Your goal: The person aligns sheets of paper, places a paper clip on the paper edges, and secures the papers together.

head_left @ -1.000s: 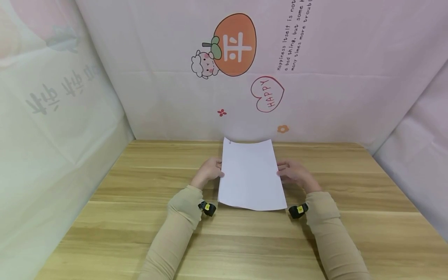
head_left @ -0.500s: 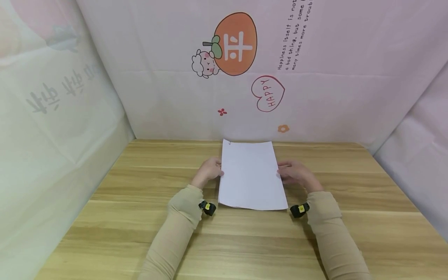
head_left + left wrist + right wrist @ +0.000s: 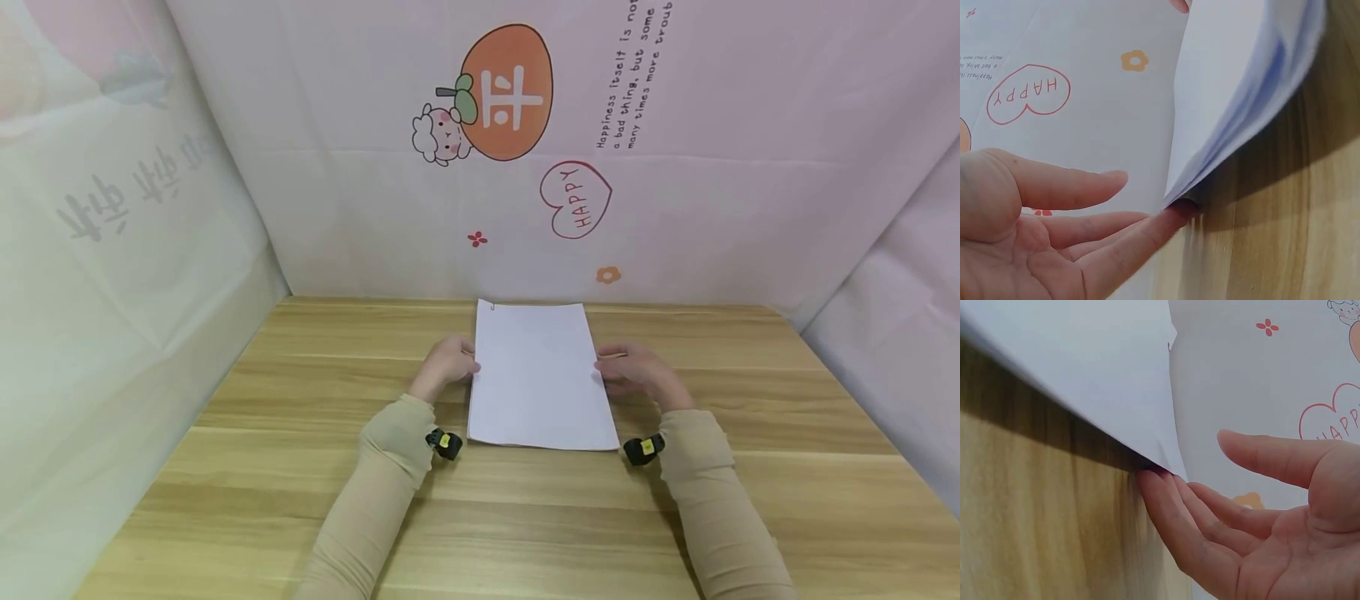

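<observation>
A stack of white paper sheets [image 3: 542, 379] lies in front of me near the table's back edge, with a small paper clip [image 3: 492, 307] at its far left corner. My left hand [image 3: 450, 360] is at the left edge; in the left wrist view its fingertips [image 3: 1180, 211] reach under the sheets while the thumb stands apart from them. My right hand [image 3: 633, 368] is at the right edge. Its fingertips [image 3: 1157, 479] touch the underside in the right wrist view, and that thumb is also raised clear of the paper. The fingertips beneath the sheets are partly hidden.
The wooden table [image 3: 540, 525] spreads out around the stack. A white printed cloth [image 3: 360, 225] hangs behind its back edge, and more cloth [image 3: 135, 275] closes off the sides. Each wrist carries a small black camera [image 3: 447, 444].
The stack's far edge has sunk slightly and its corners curl up less than before. Both hands have stayed almost in place at the sides.
</observation>
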`<state>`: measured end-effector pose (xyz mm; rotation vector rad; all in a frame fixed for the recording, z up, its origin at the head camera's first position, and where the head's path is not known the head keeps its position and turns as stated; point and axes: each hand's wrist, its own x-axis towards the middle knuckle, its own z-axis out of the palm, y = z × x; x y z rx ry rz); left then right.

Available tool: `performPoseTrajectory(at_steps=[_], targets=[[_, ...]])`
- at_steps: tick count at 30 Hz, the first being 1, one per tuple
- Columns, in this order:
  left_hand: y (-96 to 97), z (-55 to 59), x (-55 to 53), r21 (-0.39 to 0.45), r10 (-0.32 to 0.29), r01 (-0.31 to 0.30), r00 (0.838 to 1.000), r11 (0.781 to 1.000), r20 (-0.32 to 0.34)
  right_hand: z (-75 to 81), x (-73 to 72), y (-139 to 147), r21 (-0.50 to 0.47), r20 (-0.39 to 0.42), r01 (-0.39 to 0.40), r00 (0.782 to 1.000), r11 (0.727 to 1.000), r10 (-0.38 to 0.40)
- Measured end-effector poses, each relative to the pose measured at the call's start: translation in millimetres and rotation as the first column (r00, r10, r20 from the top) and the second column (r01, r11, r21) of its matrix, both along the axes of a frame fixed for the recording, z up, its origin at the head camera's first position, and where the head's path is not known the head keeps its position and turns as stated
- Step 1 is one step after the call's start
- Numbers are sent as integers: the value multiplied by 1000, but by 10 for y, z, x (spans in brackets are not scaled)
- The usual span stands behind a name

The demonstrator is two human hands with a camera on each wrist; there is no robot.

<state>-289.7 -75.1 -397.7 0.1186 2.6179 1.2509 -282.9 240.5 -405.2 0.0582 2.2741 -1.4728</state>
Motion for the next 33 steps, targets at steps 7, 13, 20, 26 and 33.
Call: performPoseTrajectory(at_steps=[7,13,20,26,33], targets=[[5,5,-15,-62,-8,6,1000,998,-26,15,11,-2,1,1,16,1000,1000,-16],[4,15,-11,-65,-5,4,1000,998,-28,30,27,5,1,3,21,1000,1000,-21],[0,20,-15,-67,-10,8,1000,998,-29,24,18,23,-16,3,17,1000,1000,-17],[2,29,-7,-72,10,-12,999,997,-31,33,18,30,-11,12,19,1000,1000,-19],[-5,54,5,-68,36,-40,997,997,-67,101,46,41,137,-72,28,997,990,-18]])
